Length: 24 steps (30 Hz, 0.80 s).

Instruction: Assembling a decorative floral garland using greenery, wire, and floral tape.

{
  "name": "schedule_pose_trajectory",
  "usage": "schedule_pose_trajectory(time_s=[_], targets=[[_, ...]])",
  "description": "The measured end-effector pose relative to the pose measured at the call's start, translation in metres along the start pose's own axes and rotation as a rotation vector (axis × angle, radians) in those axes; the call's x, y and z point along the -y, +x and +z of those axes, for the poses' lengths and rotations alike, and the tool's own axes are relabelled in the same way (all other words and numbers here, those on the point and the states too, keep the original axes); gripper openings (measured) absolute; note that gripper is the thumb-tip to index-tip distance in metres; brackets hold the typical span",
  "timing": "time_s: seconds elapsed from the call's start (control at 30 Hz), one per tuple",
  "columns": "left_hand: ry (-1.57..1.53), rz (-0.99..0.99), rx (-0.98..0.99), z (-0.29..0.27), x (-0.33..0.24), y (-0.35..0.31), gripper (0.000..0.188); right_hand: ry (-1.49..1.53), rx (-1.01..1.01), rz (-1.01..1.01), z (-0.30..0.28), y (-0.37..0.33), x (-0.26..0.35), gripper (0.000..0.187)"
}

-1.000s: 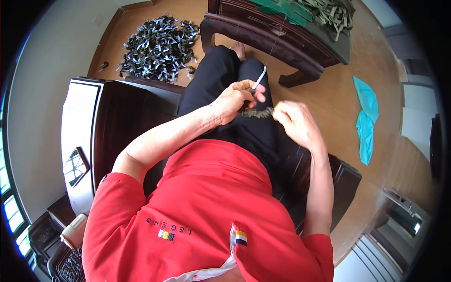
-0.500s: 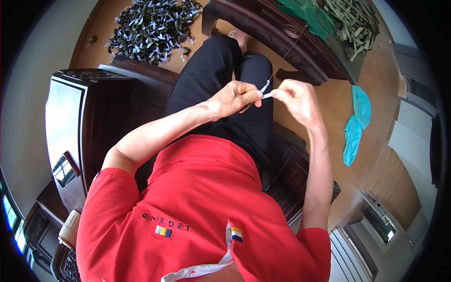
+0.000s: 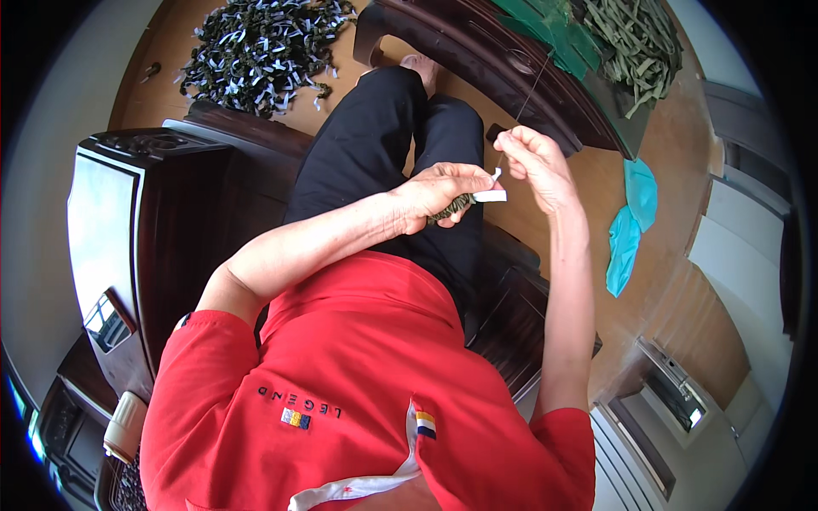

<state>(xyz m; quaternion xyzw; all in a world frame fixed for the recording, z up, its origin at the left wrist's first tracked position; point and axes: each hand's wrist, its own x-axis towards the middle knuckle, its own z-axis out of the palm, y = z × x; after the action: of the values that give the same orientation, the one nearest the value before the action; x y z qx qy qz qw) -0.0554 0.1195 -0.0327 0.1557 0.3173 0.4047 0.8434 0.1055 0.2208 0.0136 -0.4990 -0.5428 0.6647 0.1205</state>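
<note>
We look down on a seated person in a red short-sleeved shirt [image 3: 366, 366] and black trousers [image 3: 358, 136], both bare hands at work above the lap. In the left hand [image 3: 439, 189] we find a slim bundle of ridged olive-green cord [image 3: 452, 207], its thumb pressing from above and its fingers curled around and beneath. The bundle's long axis runs aslant, from a near-left end at the palm to a far-right end beside the fingertips. There we see a flat white strip [image 3: 490, 196] jutting out to the right, with a small white curl standing up on its far side. The right hand [image 3: 538, 166], farther out and just to the right, has thumb and forefinger pressed together, pinching a thin dark thread [image 3: 535, 89] that slants up to the far right, across the front of a dark polished wooden table [image 3: 486, 68]. On that table we note a heap of long, flat olive-green strips [image 3: 635, 51] beside crumpled green sheeting [image 3: 554, 34]. At far left, a mound of dark green bundles with white tags [image 3: 264, 51] covers part of the floor; to the right lies a knotted turquoise plastic bag [image 3: 626, 234].
</note>
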Motion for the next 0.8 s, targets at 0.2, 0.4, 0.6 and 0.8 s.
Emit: schedule_pose_trajectory(time_s=[0.2, 0.4, 0.6, 0.8], targets=[[0.71, 0.589, -0.275, 0.007, -0.012, 0.001, 0.017, 0.523, 0.011, -0.069, 0.011, 0.008, -0.003, 0.012], [0.634, 0.613, -0.388, -0.014, -0.022, 0.028, 0.018, 0.723, 0.094, -0.102, 0.018, 0.007, -0.007, 0.013], [0.327, 0.374, -0.251, 0.002, -0.026, -0.018, 0.019, -0.366, -0.788, -0.335, 0.008, -0.05, -0.024, 0.026], [0.509, 0.295, -0.112, 0.028, -0.023, -0.017, 0.023, -0.161, -0.374, -0.448, 0.05, -0.086, 0.002, 0.03]])
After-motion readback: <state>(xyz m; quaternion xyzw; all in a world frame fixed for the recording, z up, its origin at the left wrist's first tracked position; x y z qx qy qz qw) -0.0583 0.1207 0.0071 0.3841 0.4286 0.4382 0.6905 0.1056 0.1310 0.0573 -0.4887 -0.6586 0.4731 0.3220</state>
